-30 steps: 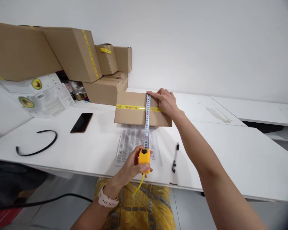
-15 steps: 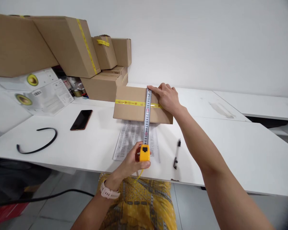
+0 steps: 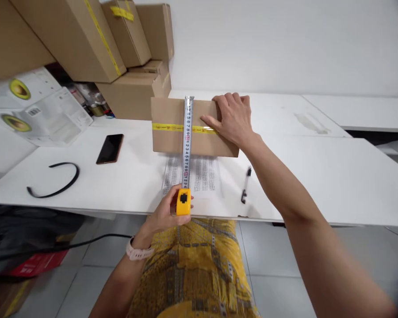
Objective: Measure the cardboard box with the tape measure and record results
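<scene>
My left hand [image 3: 168,209] is wrapped round a yellow tape measure [image 3: 183,202] near the table's front edge. Its metal blade [image 3: 187,145] reaches away from me over the top of a cardboard box [image 3: 170,141], with the hooked end about at the box's far edge. Yellow printed tape runs across this box. My right hand [image 3: 234,117] grips the right part of the box, thumb on its top and fingers over the far edge; it is apart from the blade. Printed sheets [image 3: 204,176] lie on the table, partly under the box.
Several cardboard boxes [image 3: 128,99] are stacked at the back left, beside white cartons [image 3: 58,117] with avocado pictures. A phone [image 3: 110,149] and a black curved band [image 3: 73,179] lie on the left of the white table [image 3: 305,185]. A pen [image 3: 246,185] rests right of the sheets.
My right hand has let go of the tape blade's end and now grips the box's right side. The tape measure has shifted left across the box. The view has tilted down.
</scene>
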`<state>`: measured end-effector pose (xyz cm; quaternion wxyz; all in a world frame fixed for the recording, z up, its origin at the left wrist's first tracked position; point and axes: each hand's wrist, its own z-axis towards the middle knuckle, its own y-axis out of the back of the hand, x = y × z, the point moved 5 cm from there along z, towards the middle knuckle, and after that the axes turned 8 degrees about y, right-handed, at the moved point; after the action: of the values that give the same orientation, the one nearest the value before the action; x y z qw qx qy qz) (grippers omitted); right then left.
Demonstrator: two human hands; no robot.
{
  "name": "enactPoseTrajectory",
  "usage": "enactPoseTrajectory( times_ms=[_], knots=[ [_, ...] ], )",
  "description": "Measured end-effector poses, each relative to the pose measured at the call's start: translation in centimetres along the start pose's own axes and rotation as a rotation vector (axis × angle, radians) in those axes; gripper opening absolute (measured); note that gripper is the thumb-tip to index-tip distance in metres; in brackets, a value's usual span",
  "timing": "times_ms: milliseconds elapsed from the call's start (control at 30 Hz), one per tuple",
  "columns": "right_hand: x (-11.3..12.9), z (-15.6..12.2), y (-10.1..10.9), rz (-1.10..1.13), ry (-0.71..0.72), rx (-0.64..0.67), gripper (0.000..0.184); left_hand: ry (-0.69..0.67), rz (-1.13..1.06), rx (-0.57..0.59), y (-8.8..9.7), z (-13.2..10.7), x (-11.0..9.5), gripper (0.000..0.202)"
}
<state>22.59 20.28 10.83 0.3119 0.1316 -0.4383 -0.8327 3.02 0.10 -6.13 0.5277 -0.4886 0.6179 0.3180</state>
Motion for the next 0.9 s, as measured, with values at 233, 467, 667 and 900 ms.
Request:
enactPoseTrajectory(
  times_ms=[233, 467, 667, 900],
  knots=[
    [2.3, -7.6, -2.6, 0.047, -0.013, 0.092, 0.066, 0.024, 0.003, 0.064, 0.3, 0.5, 0.2, 0.079],
    [2.6, -9.7, 0.1, 0.447, -0.172, -0.206, 0.053, 0.000, 0.194, 0.071, -1.0, -1.2, -0.5, 0.080],
    [2.1, -14.4, 5.8, 0.817, -0.485, -0.514, 0.043, 0.011, 0.501, 0.223, -5.3, -5.1, 0.4, 0.092],
    [6.0, -22.5, 4.4, 0.880, -0.697, -0.460, 0.013, 0.172, 0.352, 0.176, -6.1, -6.4, 2.0, 0.109]
  ],
)
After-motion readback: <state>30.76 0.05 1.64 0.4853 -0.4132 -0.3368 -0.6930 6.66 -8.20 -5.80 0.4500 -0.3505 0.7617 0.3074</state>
